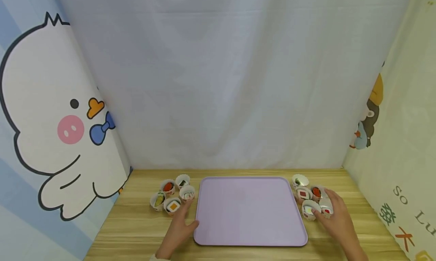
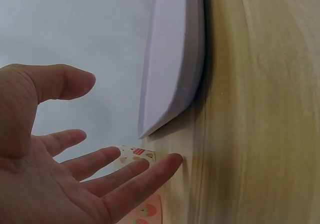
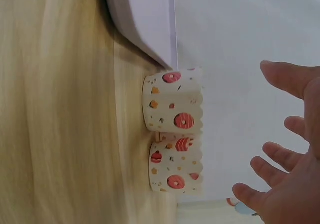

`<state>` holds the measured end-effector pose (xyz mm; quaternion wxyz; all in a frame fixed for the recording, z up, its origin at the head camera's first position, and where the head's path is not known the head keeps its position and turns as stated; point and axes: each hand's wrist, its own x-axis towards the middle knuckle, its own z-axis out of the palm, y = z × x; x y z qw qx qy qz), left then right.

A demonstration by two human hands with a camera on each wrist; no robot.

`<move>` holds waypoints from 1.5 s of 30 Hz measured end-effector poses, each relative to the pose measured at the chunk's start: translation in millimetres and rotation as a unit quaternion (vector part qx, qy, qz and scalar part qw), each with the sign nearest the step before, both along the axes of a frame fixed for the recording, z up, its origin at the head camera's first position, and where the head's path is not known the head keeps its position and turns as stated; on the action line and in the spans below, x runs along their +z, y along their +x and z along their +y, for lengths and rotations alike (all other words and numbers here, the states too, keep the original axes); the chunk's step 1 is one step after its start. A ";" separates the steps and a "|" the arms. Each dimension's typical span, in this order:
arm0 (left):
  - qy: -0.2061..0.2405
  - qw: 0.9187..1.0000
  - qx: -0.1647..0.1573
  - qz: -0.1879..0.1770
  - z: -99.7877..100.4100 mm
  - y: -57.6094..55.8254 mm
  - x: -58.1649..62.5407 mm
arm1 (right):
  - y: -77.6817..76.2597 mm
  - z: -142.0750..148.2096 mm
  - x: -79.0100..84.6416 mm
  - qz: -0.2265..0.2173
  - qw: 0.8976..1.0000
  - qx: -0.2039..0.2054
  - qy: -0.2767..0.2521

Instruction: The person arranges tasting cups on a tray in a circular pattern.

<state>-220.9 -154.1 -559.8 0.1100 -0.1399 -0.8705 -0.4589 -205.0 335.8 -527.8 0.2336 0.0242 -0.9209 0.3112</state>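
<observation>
My left hand (image 1: 179,227) hovers between the left group of paper cups and the lilac tray (image 1: 250,212), fingers spread and holding nothing. Nearest to its fingertips is a cup with a white-and-orange sushi piece (image 1: 173,205). In the left wrist view its fingers (image 2: 135,181) overlap the printed cups. My right hand (image 1: 337,219) is over the right group, thumb and fingers apart. Below it stand a cup with a pale yellow-topped piece (image 1: 309,211) and a cup with a red-and-white piece (image 1: 326,208). The right wrist view shows bare space between hand and cups (image 3: 175,101).
More cups stand in the left group, holding a red-topped piece (image 1: 168,187) and a green-yellow one (image 1: 159,200). The right group includes a cup with a red-centred white piece (image 1: 304,193). A white curtain (image 1: 235,83) hangs behind the wooden table (image 1: 126,223).
</observation>
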 end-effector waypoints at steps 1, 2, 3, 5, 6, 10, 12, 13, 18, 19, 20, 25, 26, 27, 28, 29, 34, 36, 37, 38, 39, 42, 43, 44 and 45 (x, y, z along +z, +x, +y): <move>0.008 1.000 -0.005 -0.010 -1.0 -0.2 -2.0 | 0.5 2.7 -0.3 -0.007 1.000 -0.001 -0.010; 0.016 1.000 -0.007 -0.022 -1.9 -0.3 -3.8 | 0.9 5.3 -0.6 -0.013 1.000 -0.002 -0.016; 0.027 0.999 -0.010 -0.037 -2.9 -0.4 -5.5 | 1.4 7.9 -1.0 -0.020 1.000 -0.005 -0.020; 0.050 0.996 -0.014 -0.072 -4.7 -0.6 -7.8 | 1.4 13.0 -1.8 -0.032 0.999 -0.009 -0.026; 0.062 0.994 -0.016 -0.087 -5.6 -0.7 -8.8 | 1.4 15.4 -2.2 -0.039 0.999 -0.010 -0.029; 0.109 0.985 -0.027 -0.133 -9.5 -1.2 -11.0 | 1.5 23.7 -3.3 -0.062 0.997 -0.012 -0.042; 0.127 0.980 -0.038 -0.147 -11.3 -1.9 -12.1 | 1.8 27.0 -3.4 -0.076 0.996 -0.013 -0.049; 0.135 0.978 -0.043 -0.156 -12.1 -2.5 -12.9 | 1.7 28.4 -3.5 -0.082 0.995 -0.012 -0.051; 0.154 0.966 -0.055 -0.201 -14.9 -9.1 -19.0 | -1.5 36.0 -6.0 -0.121 0.990 0.000 -0.071; 0.158 0.964 -0.057 -0.207 -15.2 -11.0 -20.3 | -2.2 37.6 -6.8 -0.129 0.988 0.004 -0.081; 0.162 0.962 -0.059 -0.212 -15.5 -13.1 -21.7 | -2.9 39.3 -7.9 -0.136 0.986 0.009 -0.091; 0.183 0.952 -0.060 -0.239 -14.9 -19.4 -23.7 | -5.7 46.9 -13.6 -0.178 0.973 0.029 -0.141; 0.185 0.950 -0.059 -0.245 -14.6 -20.2 -23.9 | -6.2 48.1 -14.4 -0.186 0.971 0.031 -0.146; 0.187 0.948 -0.059 -0.250 -14.2 -20.5 -23.6 | -6.9 49.3 -15.0 -0.193 0.969 0.031 -0.148; 0.187 0.947 -0.059 -0.253 -13.9 -21.2 -23.7 | -7.6 50.4 -15.6 -0.200 0.968 0.031 -0.148; 0.187 0.947 -0.061 -0.255 -13.6 -21.8 -23.9 | -8.6 51.4 -16.3 -0.204 0.968 0.029 -0.146; 0.188 0.944 -0.062 -0.263 -13.2 -24.8 -25.6 | -13.8 55.6 -21.6 -0.223 0.964 0.025 -0.144; 0.188 0.944 -0.064 -0.265 -13.3 -25.7 -26.2 | -15.6 56.8 -24.5 -0.224 0.963 0.027 -0.147; 0.188 0.943 -0.065 -0.266 -13.4 -26.0 -26.3 | -16.1 57.1 -25.8 -0.223 0.963 0.028 -0.148; 0.188 0.943 -0.066 -0.267 -13.4 -26.4 -26.7 | -16.6 57.7 -26.9 -0.222 0.963 0.030 -0.148; 0.189 0.942 -0.070 -0.269 -13.4 -26.8 -27.0 | -17.1 58.0 -28.0 -0.222 0.964 0.029 -0.147; 0.191 0.941 -0.072 -0.271 -13.5 -27.2 -27.7 | -17.6 58.4 -29.7 -0.222 0.962 0.035 -0.153; 0.191 0.940 -0.072 -0.273 -13.5 -27.2 -27.9 | -17.8 58.4 -29.9 -0.223 0.962 0.037 -0.156; 0.192 0.940 -0.071 -0.274 -13.4 -27.3 -28.3 | -18.0 58.4 -30.1 -0.224 0.961 0.039 -0.159; 0.191 0.940 -0.071 -0.273 -13.3 -27.2 -28.5 | -18.2 58.3 -30.1 -0.226 0.959 0.041 -0.163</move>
